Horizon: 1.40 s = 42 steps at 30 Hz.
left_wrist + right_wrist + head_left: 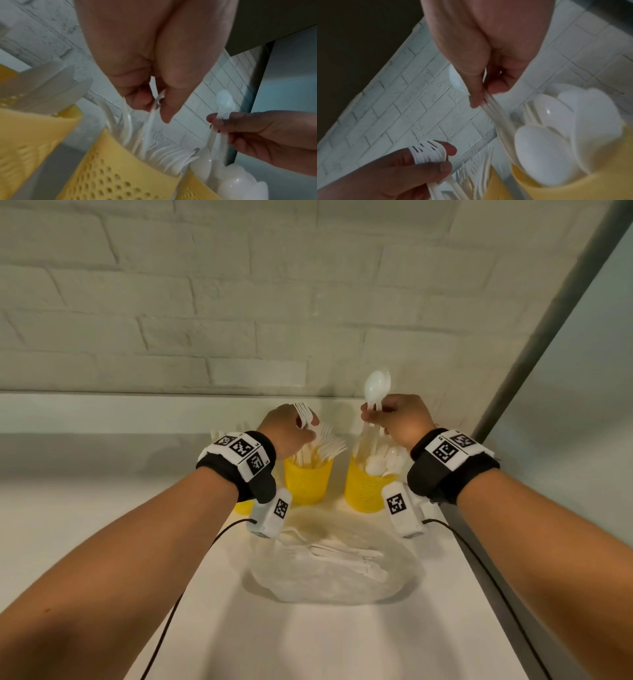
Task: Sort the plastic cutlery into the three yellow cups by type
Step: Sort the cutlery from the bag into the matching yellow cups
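Farthest left, I can only glimpse the knife cup (25, 135), mostly hidden behind my left wrist in the head view; white knives (51, 86) stand in it. Nothing to do there now.

Next, my left hand (291, 429) pinches a small bundle of forks (303, 412) between thumb and fingers, tines up, right above the middle cup (306, 481), which is already crowded with forks. I'd lower the handles straight down into a gap among them and only loosen my pinch once the ends are well inside the rim, so that nothing catches on the splayed tines and tips out.

To the right, my right hand (399, 419) pinches spoons (376, 386) by their handles, bowls up, over the right cup (366, 491) full of spoons. Same idea: I'd thread the handles past the bowls already there before letting go.

The cups look light, so I'd avoid pushing sideways against them.

Nearest me on the table (342, 645), a clear plastic sheet (335, 580) holds the unsorted cutlery (346, 556); I judge the job well advanced.
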Each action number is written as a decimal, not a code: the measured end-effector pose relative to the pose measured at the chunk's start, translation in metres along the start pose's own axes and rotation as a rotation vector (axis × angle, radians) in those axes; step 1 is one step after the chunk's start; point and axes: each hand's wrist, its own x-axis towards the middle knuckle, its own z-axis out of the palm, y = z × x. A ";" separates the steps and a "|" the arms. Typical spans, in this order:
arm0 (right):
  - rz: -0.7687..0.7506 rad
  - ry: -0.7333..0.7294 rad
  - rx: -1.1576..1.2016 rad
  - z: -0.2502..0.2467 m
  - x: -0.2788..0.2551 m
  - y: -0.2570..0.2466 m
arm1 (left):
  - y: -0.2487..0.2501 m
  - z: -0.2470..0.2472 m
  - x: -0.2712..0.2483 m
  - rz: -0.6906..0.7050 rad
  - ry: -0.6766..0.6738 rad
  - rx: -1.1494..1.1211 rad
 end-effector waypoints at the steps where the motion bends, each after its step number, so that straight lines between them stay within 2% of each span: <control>1: 0.036 -0.027 -0.014 -0.001 0.001 0.000 | -0.001 -0.002 -0.002 0.011 0.009 0.004; 3: 0.096 -0.075 -0.088 -0.003 0.003 0.000 | 0.003 -0.006 -0.007 0.007 0.000 -0.035; 8: 0.111 -0.175 -0.631 0.004 -0.001 -0.005 | 0.010 -0.004 -0.007 -0.032 -0.012 0.119; 10: 0.085 -0.197 -0.716 0.006 -0.004 -0.006 | 0.012 -0.001 -0.005 -0.035 0.011 0.150; 13: 0.037 -0.172 -0.717 0.006 -0.006 -0.005 | 0.011 0.000 -0.004 -0.072 0.064 0.028; 15: 0.012 -0.152 -0.787 0.007 -0.007 -0.002 | 0.011 0.002 -0.004 -0.073 0.038 0.048; 18: 0.023 -0.217 -1.008 0.011 -0.012 0.002 | 0.015 0.002 -0.007 -0.064 -0.031 0.176; 20: 0.059 -0.253 -0.970 0.009 -0.015 0.003 | 0.014 0.000 -0.008 -0.055 -0.066 0.219; 22: 0.088 -0.249 -0.831 0.003 -0.017 0.003 | 0.013 -0.003 -0.014 -0.054 -0.075 0.203; 24: 0.098 -0.230 -0.737 -0.003 -0.020 0.000 | 0.013 -0.008 -0.024 -0.050 -0.043 0.166; 26: 0.004 -0.131 -0.653 -0.005 -0.030 -0.006 | 0.014 -0.012 -0.039 -0.009 0.033 0.136; 28: -0.183 -0.040 -0.447 -0.001 -0.050 -0.011 | 0.015 -0.012 -0.060 0.041 0.052 0.045; 29: -0.229 -0.091 -0.332 0.004 -0.064 -0.013 | 0.014 -0.008 -0.072 0.064 0.001 0.034; 31: -0.246 -0.372 -0.300 0.018 -0.093 -0.010 | 0.006 0.005 -0.094 0.102 -0.168 0.158; 33: -0.253 -0.661 -0.510 0.034 -0.116 0.003 | -0.009 0.020 -0.114 0.093 -0.267 0.358; 34: -0.258 -0.738 -0.623 0.039 -0.124 0.011 | -0.015 0.025 -0.122 0.065 -0.274 0.437; 38: -0.190 -0.767 -0.822 0.047 -0.142 0.036 | -0.030 0.036 -0.148 -0.073 -0.295 0.513; 42: -0.121 -0.767 -0.887 0.056 -0.151 0.043 | -0.041 0.041 -0.164 -0.215 -0.361 0.300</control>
